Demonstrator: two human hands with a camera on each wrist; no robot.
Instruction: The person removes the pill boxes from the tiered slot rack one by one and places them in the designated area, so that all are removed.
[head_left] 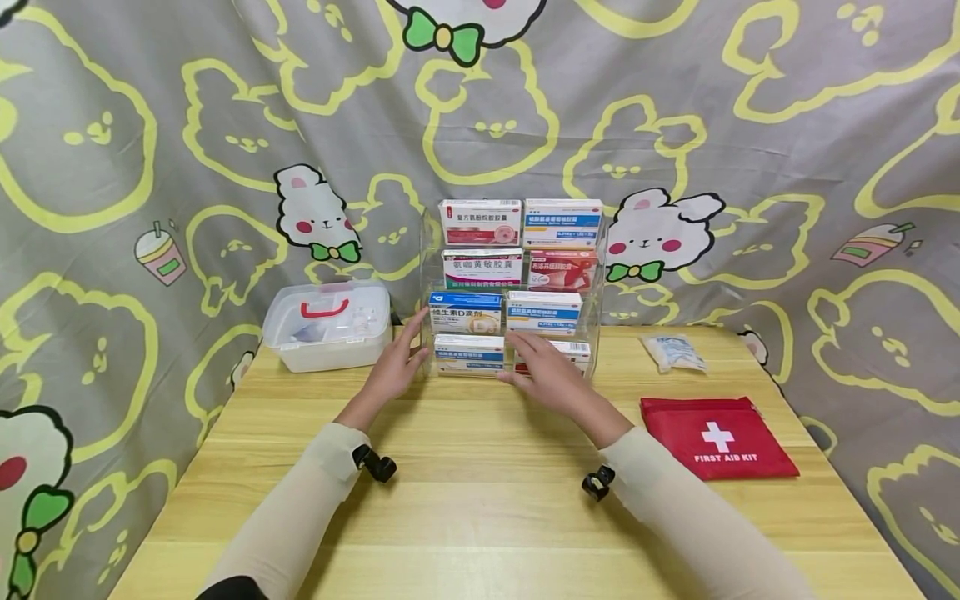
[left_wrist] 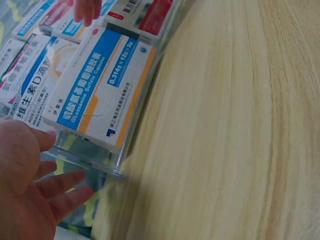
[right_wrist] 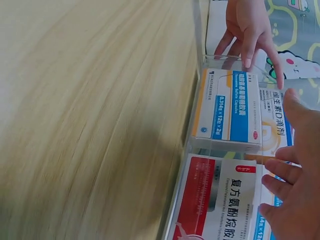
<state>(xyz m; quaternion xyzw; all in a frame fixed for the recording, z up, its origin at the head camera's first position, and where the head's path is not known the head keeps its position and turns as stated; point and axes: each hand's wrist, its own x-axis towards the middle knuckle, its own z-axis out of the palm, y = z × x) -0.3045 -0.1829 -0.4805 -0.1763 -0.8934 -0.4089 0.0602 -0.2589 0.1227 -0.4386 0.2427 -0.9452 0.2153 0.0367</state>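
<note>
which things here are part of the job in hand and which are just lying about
Likely in the job, nearest the fingers:
clear tiered rack
eight medicine boxes

Apparently just lying about:
lidded plastic box
red first aid pouch
small packet

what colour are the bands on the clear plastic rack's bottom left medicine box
The white cardboard box has blue and orange bands, clearest in the left wrist view.

med boxes [head_left: 467, 312] in rack [head_left: 433, 267] – tub [head_left: 330, 356] to l., kit [head_left: 720, 437] front r.

the wood-grain table [head_left: 457, 500] carries rack [left_wrist: 90, 162], tub [head_left: 330, 355], packet [head_left: 675, 353] and pouch [head_left: 718, 438].
</note>
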